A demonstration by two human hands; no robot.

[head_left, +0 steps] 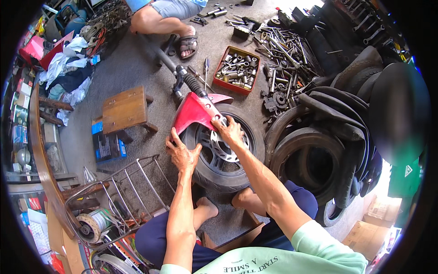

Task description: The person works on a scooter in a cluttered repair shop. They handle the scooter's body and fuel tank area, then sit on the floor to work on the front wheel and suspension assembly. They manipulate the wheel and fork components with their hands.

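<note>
A front wheel with a black tyre and silver brake disc lies on the floor between my bare feet, joined to a fork with a red fender. My left hand grips the wheel's left side at the fender's lower edge, thumb and fingers spread around the tyre. My right hand has its fingers curled on the fork's lower end beside the fender, above the disc. The fork's tube points away toward another person's sandalled foot. Two screwdrivers lie beside it.
Another person's leg is at the top. A red socket box and scattered tools lie beyond the wheel. Tyres are piled right. A wooden stool, metal rack and bench stand left.
</note>
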